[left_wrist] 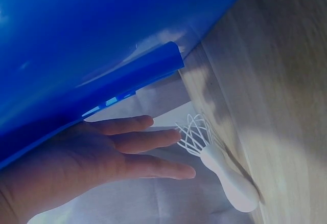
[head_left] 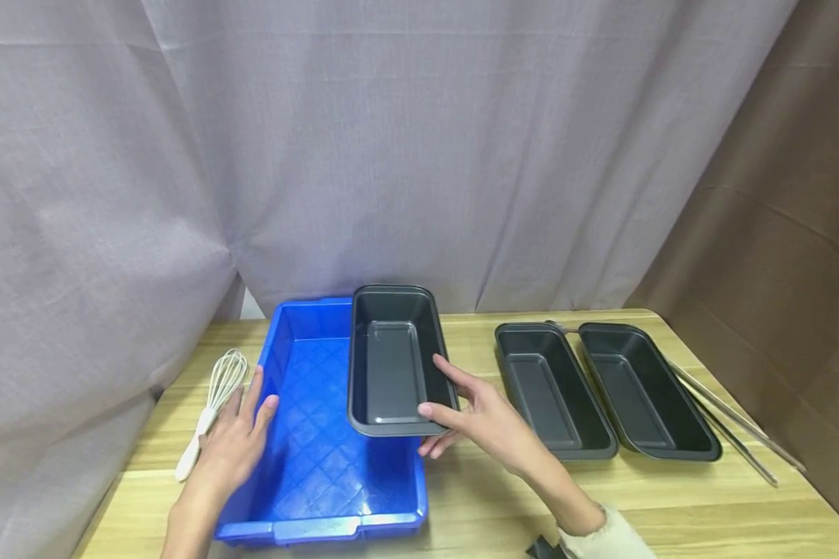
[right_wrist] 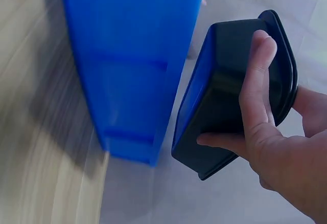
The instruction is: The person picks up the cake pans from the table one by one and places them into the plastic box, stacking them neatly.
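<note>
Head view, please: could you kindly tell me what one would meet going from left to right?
White whisk with looped wires → blue rectangular plastic bin → held dark rectangular loaf pan → second dark loaf pan → third dark loaf pan → thin silvery metal rods.

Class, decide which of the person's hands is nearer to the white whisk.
Left: the left hand is just beside the whisk; the right hand is across the blue bin from it, holding a dark loaf pan.
</note>
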A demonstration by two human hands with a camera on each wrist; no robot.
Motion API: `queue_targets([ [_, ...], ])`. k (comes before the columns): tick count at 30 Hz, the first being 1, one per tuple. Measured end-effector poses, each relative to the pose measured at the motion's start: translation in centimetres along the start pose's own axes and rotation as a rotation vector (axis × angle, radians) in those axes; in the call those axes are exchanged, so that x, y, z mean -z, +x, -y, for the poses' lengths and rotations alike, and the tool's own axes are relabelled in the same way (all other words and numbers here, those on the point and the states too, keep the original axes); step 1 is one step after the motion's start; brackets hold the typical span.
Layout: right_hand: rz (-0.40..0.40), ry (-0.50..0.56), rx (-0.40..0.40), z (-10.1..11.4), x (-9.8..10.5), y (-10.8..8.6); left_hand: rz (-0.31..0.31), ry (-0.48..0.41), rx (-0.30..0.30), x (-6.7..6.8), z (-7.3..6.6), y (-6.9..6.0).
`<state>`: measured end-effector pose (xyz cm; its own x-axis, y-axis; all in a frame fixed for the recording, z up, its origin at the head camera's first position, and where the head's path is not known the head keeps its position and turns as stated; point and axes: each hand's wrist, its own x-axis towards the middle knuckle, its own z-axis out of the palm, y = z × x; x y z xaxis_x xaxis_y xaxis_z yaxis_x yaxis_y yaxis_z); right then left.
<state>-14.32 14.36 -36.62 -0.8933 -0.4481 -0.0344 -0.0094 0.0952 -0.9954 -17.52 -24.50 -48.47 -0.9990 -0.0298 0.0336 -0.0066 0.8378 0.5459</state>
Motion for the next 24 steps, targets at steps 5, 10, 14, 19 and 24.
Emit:
queue_targets([
  [5, 0.058, 0.009, -0.004, 0.1, -2.2, 1.9, 0.061, -0.020, 0.032, 1.6, -2.5, -0.9],
  [10, 0.099, 0.018, -0.038, -0.1, -3.6, 3.3, 0.111, -0.016, 0.065, 3.4, -5.3, -2.1],
  [14, 0.092, -0.017, -0.064, -0.2, -4.6, 4.1, 0.116, -0.020, 0.072, 3.6, -5.5, -2.3],
  [19, 0.072, -0.057, -0.099, -0.6, -5.9, 5.0, 0.125, -0.035, 0.071, 3.6, -5.3, -2.2],
  [24, 0.057, -0.147, -0.112, -1.1, -7.3, 6.0, 0.125, -0.040, 0.072, 3.7, -5.2, -2.2],
])
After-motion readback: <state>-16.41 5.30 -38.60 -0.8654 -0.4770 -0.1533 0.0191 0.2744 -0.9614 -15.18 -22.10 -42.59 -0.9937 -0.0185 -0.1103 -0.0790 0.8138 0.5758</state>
